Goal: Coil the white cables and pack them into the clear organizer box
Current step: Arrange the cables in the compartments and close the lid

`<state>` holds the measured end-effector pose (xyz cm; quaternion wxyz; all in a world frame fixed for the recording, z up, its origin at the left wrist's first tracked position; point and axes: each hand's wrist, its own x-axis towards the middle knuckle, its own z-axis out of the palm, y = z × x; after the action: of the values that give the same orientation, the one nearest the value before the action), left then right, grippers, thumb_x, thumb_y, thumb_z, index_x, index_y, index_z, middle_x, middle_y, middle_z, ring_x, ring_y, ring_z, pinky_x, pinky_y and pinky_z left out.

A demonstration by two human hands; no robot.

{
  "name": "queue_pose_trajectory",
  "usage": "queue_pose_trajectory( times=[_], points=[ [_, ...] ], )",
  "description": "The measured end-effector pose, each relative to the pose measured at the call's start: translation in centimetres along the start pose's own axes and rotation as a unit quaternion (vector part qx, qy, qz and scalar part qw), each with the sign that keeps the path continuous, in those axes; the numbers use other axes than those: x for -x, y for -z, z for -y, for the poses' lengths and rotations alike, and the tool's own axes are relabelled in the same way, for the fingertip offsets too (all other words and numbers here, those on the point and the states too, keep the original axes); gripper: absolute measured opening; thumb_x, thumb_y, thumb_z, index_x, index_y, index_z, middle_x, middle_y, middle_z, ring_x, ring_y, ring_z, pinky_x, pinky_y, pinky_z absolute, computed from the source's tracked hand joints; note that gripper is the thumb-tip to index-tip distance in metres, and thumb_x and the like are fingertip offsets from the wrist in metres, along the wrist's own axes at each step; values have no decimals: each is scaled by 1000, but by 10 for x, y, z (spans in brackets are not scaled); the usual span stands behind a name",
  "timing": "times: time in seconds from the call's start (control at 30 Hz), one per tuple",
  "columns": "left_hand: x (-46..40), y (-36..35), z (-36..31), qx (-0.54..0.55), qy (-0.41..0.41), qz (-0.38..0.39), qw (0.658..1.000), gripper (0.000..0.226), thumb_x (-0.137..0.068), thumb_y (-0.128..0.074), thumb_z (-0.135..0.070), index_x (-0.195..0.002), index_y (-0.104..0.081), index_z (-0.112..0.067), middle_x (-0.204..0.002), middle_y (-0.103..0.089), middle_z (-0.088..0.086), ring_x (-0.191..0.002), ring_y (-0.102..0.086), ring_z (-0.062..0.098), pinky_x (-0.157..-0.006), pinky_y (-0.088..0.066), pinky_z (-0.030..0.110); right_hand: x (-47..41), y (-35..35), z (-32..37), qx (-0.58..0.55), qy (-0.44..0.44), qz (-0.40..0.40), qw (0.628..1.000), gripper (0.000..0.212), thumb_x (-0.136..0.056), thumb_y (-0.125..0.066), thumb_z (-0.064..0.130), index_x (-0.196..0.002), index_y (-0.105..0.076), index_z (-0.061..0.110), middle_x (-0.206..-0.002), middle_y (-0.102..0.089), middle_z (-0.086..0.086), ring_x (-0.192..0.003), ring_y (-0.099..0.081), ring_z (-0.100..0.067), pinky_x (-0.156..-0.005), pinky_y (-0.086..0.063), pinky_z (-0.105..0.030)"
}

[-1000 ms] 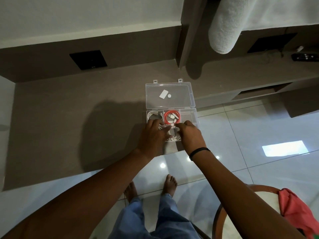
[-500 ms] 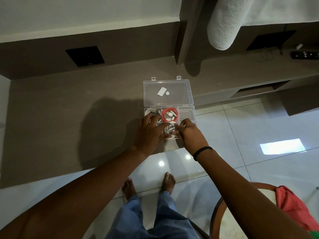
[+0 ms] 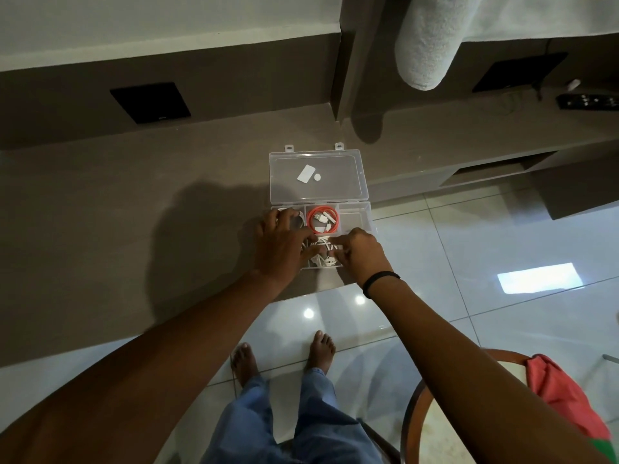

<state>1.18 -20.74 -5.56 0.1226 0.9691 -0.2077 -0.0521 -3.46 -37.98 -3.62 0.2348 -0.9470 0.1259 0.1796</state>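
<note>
Fingers (image 3: 310, 251) of my left hand (image 3: 284, 249) and right hand (image 3: 363, 254) are pinching the white cables (image 3: 323, 254) between them, in the clear organizer box (image 3: 363, 212) at the surface's near edge.

Bare arms, a black wristband (image 3: 380, 282) on the right wrist, blue trousers (image 3: 288, 420), bare feet.

I see a brown counter (image 3: 117, 229) running left of the hands, with a dark panel (image 3: 150, 102) on the wall behind it. Below and right of them, glossy floor tiles (image 3: 469, 262) reflect a bright light patch (image 3: 540, 277), beside a round wooden chair (image 3: 412, 413) carrying a red cloth (image 3: 566, 393).
</note>
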Motion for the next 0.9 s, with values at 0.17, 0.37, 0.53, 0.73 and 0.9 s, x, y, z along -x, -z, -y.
queue_pose_trajectory(
  times=[0.17,0.37,0.53,0.73,0.9],
  points=[
    [3,-10,-3,31,9,-36,999,35,-83,-71,-56,-107,-75,-30,-142,-57,10,-132,-45,40,-102,-39,53,8,-15,-1,144,51,-23,988,43,-85,-75,21,-125,-61,21,-119,-54,-12,-92,-67,-34,-82,-61,-48],
    [14,-16,7,138,70,-55,986,49,-80,-59,-74,-109,-70,-36,-142,-55,6,-132,-43,34,-105,-37,47,23,-14,-9,100,83,-71,989,46,-91,-67,31,-134,-54,20,-125,-53,-12,-105,-62,-31,-86,-59,-41],
    [16,11,29,240,105,-139,955,41,-95,-56,-54,-118,-66,-22,-127,-63,6,-122,-52,23,-108,-36,41,24,13,-19,36,156,-105,982,49,-96,-53,43,-139,-49,20,-127,-52,-15,-110,-56,-30,-93,-53,-41],
    [-9,20,60,509,319,34,799,62,-103,-29,-59,-118,-67,-13,-110,-70,16,-90,-66,23,-74,-54,35,-42,32,-43,-192,-106,-119,968,48,-101,-49,36,-144,-46,14,-143,-49,-19,-126,-53,-34,-107,-45,-45],
    [-24,21,65,571,292,106,760,76,-99,-16,-68,-132,-62,-17,-101,-68,10,-82,-58,17,-68,-45,30,-65,38,-45,-327,-115,-12,938,34,-101,-48,12,-133,-60,15,-130,-64,-12,-118,-60,-30,-102,-49,-42]
  ],
)
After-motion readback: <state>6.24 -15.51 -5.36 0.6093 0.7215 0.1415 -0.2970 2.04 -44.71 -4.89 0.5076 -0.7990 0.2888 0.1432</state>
